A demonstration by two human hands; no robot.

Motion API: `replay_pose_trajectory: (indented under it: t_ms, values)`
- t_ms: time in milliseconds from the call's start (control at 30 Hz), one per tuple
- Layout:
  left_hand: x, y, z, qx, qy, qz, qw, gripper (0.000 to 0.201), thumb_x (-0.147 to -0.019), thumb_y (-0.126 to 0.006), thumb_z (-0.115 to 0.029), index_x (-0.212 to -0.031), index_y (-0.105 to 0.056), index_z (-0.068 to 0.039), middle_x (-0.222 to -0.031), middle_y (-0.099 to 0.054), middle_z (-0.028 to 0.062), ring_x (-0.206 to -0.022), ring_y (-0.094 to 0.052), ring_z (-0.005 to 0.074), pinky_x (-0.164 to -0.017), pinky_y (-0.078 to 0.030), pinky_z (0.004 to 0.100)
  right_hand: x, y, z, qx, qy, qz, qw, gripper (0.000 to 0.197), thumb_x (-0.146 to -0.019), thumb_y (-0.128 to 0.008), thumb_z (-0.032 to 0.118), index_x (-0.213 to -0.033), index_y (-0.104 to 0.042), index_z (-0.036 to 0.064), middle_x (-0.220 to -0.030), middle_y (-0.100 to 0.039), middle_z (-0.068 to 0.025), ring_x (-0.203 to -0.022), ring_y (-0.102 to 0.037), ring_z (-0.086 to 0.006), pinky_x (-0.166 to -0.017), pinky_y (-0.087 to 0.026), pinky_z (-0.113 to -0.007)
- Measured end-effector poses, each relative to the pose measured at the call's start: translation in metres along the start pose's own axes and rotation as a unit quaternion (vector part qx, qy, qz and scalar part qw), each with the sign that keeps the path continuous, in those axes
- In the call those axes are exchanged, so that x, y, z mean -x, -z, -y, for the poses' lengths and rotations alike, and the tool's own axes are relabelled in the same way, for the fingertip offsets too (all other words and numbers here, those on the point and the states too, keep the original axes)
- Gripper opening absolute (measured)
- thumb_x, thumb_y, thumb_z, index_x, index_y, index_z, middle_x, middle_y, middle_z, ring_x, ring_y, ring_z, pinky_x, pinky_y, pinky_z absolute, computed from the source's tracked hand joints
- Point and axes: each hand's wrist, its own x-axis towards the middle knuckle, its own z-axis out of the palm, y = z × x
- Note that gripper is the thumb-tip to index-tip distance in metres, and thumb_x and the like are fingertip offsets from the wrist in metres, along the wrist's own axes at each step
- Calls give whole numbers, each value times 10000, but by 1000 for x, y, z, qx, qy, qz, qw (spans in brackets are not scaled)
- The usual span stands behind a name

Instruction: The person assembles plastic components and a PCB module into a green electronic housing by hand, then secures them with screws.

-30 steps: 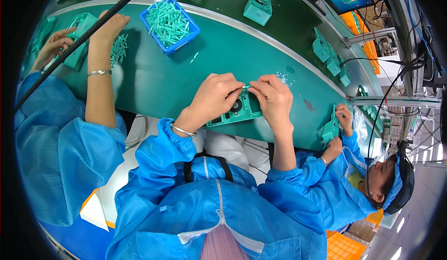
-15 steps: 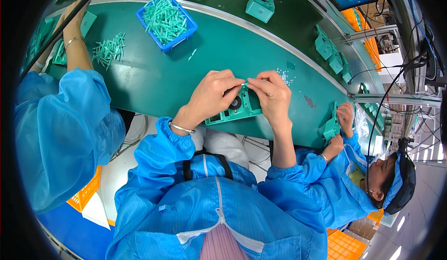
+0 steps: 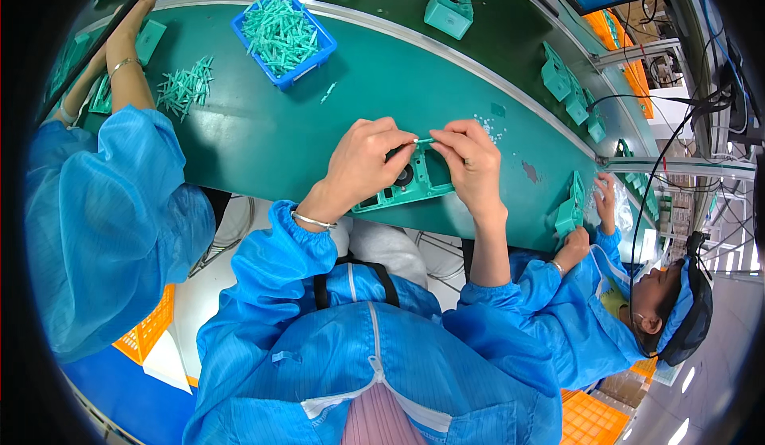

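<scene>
My left hand (image 3: 365, 158) is closed in a pinch on a tiny white piece (image 3: 416, 141). Facing it, my right hand (image 3: 472, 162) pinches a thin green plastic stick (image 3: 425, 141), whose end meets the white piece between the fingertips. Below both hands, a green plastic housing (image 3: 410, 196) lies at the table's near edge, with a round black part (image 3: 404, 176) in it. My left hand covers some of the housing. Scattered small white bits (image 3: 488, 129) lie on the table beyond my right hand.
A blue bin (image 3: 305, 72) full of green sticks stands far left of centre, beside a loose pile (image 3: 186, 88). Co-workers sit on both sides; the right one handles a green housing (image 3: 570, 210). More housings (image 3: 449, 11) stand beyond the metal rail (image 3: 382, 35).
My right fingers have shifted slightly right, so more of the green stick shows. The right co-worker's upper hand has moved away from the housing, and the left co-worker's arm has shifted a little.
</scene>
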Motion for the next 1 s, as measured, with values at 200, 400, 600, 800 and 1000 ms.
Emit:
replay_pose_trajectory:
  t_ms: [200,400,600,800,1000]
  values:
    - [1,0,-1,-30,7,7,999,120,-896,-759,-118,-983,-811,-55,-842,-683,79,-772,-668,299,-769,-517,414,1,2,-1,-11,-17,18,1000,213,-818,-815,-30,-1023,-786,18,-985,-677,-94,-820,-687,-248,-710,-555,-350]
    - [1,-1,-3,-29,2,-8,1000,122,-891,-750,-103,-983,-806,-46,-857,-703,80,-771,-682,294,-772,-517,407,0,2,-5,-11,-14,25,1000,215,-821,-804,-44,-1029,-789,13,-978,-678,-103,-847,-692,-251,-723,-556,-348]
    - [1,-1,-1,-17,0,-7,1000,127,-882,-744,-95,-981,-803,-42,-857,-714,76,-764,-686,288,-768,-519,401,-2,3,-6,-30,-11,30,999,203,-835,-778,-62,-1025,-792,8,-977,-685,-107,-854,-696,-262,-729,-559,-351]
    - [1,-1,-1,-18,-5,-9,1000,158,-877,-740,-72,-1017,-809,-54,-839,-699,74,-753,-666,272,-712,-508,393,-2,5,-5,-33,-16,39,999,190,-857,-751,-65,-1029,-791,4,-977,-692,-121,-857,-701,-282,-741,-563,-361]
    - [2,-2,2,-8,-1,-9,1000,165,-879,-743,-72,-1027,-813,-54,-834,-695,78,-747,-661,274,-707,-505,389,-8,9,-2,-42,-48,66,996,181,-874,-728,-71,-1028,-793,-3,-974,-698,-136,-859,-705,-299,-749,-562,-366]
